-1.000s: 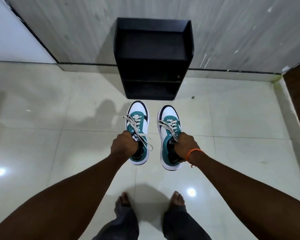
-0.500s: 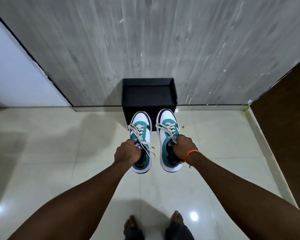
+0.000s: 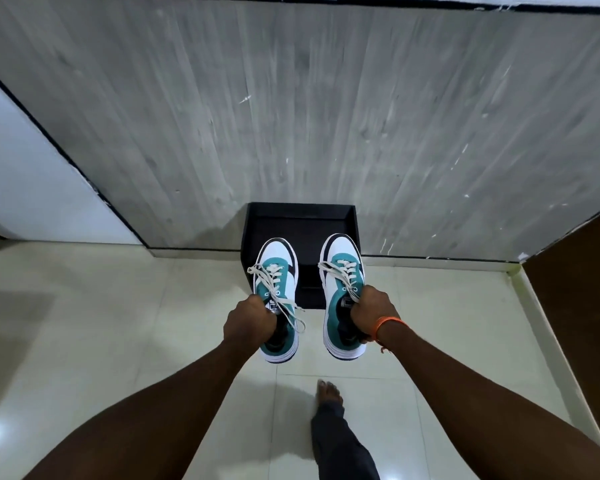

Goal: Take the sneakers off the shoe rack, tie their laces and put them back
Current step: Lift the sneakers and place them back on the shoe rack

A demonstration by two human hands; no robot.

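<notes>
- Holding one sneaker in each hand, both arms stretched forward, toes pointing away from me toward the wall.
- Left hand: fingers closed around the collar of the left sneaker, gripping it at the tongue and opening.
- Right hand: fingers clamped on the collar of the right sneaker, thumb side over the tongue; an orange thread band sits on that wrist.
- Sneakers: white toe caps, teal panels, black trim, white soles. Both hang in the air, side by side with a gap between them, soles down.
- Laces: cream, threaded through the eyelets. On the left sneaker loose ends trail across the tongue and off its right side. Whether either pair is knotted I cannot tell.
- Shoe rack: black, open-topped, standing on the floor against the grey wood-grain wall. From my view the sneaker toes overlap its front edge; no shoes show on its visible shelves.
- Floor: glossy pale tiles with light reflections.
- One bare foot with a dark trouser leg shows below the right sneaker.
- White panel at far left, brown surface at far right.
</notes>
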